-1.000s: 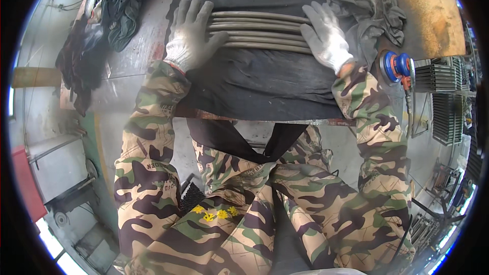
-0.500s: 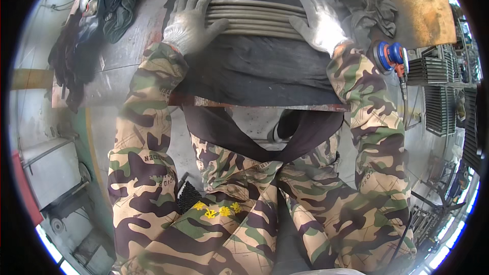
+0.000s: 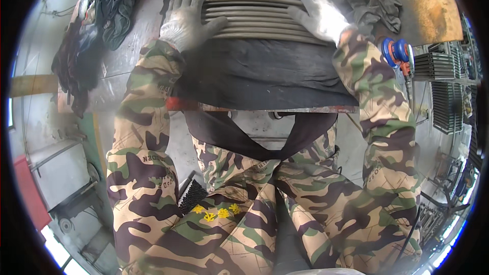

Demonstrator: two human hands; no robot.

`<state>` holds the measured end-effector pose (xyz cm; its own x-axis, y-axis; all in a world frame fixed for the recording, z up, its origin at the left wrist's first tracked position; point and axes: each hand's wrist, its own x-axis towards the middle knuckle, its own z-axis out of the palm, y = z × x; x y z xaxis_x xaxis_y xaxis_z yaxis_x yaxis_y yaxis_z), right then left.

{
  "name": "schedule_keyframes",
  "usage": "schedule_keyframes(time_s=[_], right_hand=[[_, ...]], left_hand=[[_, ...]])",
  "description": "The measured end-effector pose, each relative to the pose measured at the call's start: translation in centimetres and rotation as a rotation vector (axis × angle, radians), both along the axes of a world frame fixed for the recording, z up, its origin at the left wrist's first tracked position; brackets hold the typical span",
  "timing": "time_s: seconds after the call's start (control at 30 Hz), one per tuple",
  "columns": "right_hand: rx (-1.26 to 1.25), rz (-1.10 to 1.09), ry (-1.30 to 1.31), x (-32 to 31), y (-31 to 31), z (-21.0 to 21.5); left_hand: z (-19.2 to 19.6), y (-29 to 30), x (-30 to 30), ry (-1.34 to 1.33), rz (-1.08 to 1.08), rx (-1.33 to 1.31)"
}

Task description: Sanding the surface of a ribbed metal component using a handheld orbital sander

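Several grey rods [image 3: 254, 20] are lying side by side across a black cloth [image 3: 265, 76] that is covering the middle of the table [image 3: 127, 71]. The left hand [image 3: 188, 18], in a pale glove, is resting palm down over their left ends, its fingers pointing away from the body and standing slightly apart, the thumb reaching out wide along the rods. The right hand [image 3: 321, 15], gloved alike, is lying over the right ends, its fingers stretching up and leftward and its thumb spreading wide across the rods. Neither hand is visibly closing around a rod; how firmly the palms are pressing, I cannot tell.

As for progress, the rods are already lying gathered in a single row, so that much is looking done. The row is not yet looking even: the gaps are varying, and the lowest rods are slanting toward the right wrist. The hands are hiding the ends, so whether these are lining up cannot be told. The surface is showing no clear sign of how much handling is remaining.

A blue sander [image 3: 397, 52] is sitting beyond the right sleeve, with neither hand touching it. A grey cloth [image 3: 374, 5] is lying crumpled past the right hand, and dark rags [image 3: 119, 7] are bunching at the table's left side.
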<state>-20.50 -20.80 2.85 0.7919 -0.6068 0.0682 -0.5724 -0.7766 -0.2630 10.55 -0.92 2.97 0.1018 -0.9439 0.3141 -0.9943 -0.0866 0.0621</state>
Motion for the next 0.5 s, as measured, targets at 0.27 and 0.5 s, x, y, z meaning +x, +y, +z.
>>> schedule_keyframes(time_s=[0.27, 0.5], right_hand=[[-0.17, 0.04, -0.001, -0.1, -1.2, -1.3], [0.085, 0.109, -0.628, -4.5, 0.4, -4.2]], left_hand=[[0.2, -1.4, 0.3, 0.006, 0.063, 0.138], [1.1, 1.3, 1.3, 0.118, -0.141, 0.137]])
